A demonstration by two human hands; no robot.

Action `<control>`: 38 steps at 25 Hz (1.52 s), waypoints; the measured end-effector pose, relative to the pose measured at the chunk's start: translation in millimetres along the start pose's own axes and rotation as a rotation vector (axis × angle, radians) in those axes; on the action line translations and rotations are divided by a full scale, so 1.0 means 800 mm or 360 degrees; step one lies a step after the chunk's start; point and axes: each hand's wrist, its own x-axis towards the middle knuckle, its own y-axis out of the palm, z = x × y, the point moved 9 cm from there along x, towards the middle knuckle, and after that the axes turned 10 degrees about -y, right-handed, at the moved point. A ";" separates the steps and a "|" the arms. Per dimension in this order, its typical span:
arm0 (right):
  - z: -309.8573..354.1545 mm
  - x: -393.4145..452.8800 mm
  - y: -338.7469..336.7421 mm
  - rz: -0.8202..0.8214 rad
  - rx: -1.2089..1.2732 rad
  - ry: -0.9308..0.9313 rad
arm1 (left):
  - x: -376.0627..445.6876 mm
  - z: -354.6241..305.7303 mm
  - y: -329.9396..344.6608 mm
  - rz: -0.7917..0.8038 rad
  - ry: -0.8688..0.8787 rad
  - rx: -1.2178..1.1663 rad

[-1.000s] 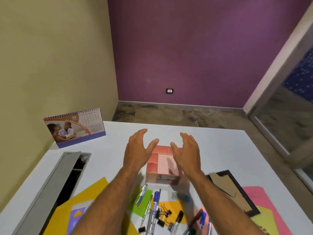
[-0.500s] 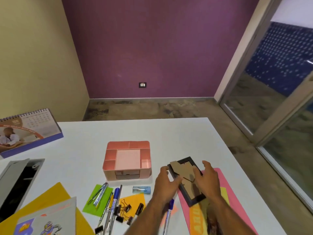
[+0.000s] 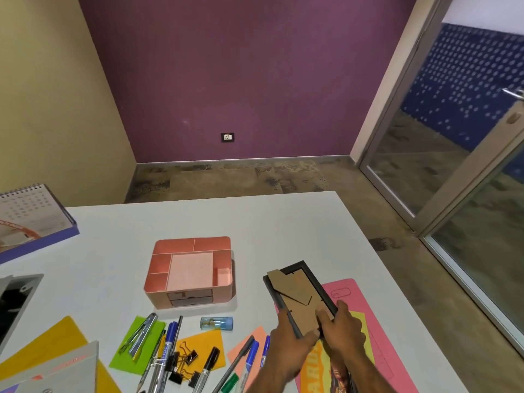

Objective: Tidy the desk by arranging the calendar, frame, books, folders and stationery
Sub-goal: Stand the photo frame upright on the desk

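A black picture frame [image 3: 297, 290] lies back up on the white desk [image 3: 255, 222], its brown cardboard stand showing. My left hand [image 3: 289, 347] grips its near left edge and my right hand [image 3: 344, 333] grips its near right corner. The frame partly overlaps a pink folder [image 3: 365, 307]. A pink desk organiser [image 3: 188, 272] stands at the middle. A spiral desk calendar [image 3: 31, 217] stands at the far left. Pens and markers [image 3: 167, 353], binder clips [image 3: 184, 361] and coloured sticky notes [image 3: 136, 350] lie scattered at the front.
A yellow folder [image 3: 42, 347] and a grey book [image 3: 65, 373] lie at the front left. An open grey cable tray [image 3: 17, 296] is sunk in the desk's left side. A small clear box [image 3: 217, 322] lies by the organiser. A glass door stands to the right.
Both hands left the organiser, moved right and took hold of the frame. They now sit lower on its near end. The view turned right.
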 end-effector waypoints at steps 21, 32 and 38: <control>0.064 -0.015 -0.102 -0.0488 0.1174 -0.0250 | -0.075 -0.150 -0.110 -0.0629 0.1014 0.0539; 0.100 -0.021 -0.056 0.0453 0.1257 -0.0556 | -0.063 -0.165 -0.134 -0.0056 0.0960 0.0288; 0.087 -0.020 -0.042 0.0424 0.1443 -0.0439 | -0.058 -0.162 -0.135 -0.0028 0.0904 0.0281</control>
